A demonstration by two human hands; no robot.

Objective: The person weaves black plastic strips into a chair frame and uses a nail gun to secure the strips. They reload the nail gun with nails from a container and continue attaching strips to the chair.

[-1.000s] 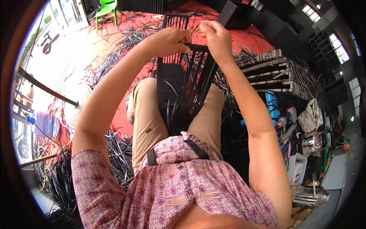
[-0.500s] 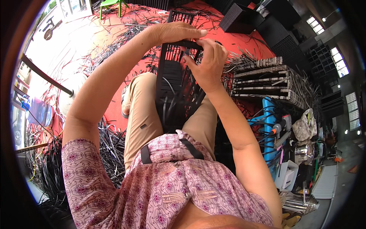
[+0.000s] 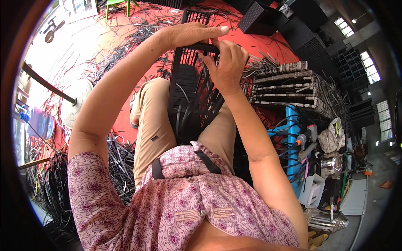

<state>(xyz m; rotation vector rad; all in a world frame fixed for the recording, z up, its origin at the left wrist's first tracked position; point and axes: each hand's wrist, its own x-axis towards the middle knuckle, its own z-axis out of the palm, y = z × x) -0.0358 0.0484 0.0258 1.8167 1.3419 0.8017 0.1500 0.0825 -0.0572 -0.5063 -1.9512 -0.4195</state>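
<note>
Frame (image 3: 188,92) propped upright between knees, steadied for weaving: left hand (image 3: 190,35) clamped over top bar at 12 o'clock, right hand (image 3: 226,62) pinching strip (image 3: 207,47) just below.

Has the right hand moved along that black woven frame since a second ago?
Yes. The right hand has come down from the black woven frame's top edge toward the lap, below the left hand.

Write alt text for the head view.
Both hands work at the top edge of a black woven frame standing between the seated person's knees: left hand lies over it, right hand pinches a black strip. Loose black strips litter the red floor.
</note>
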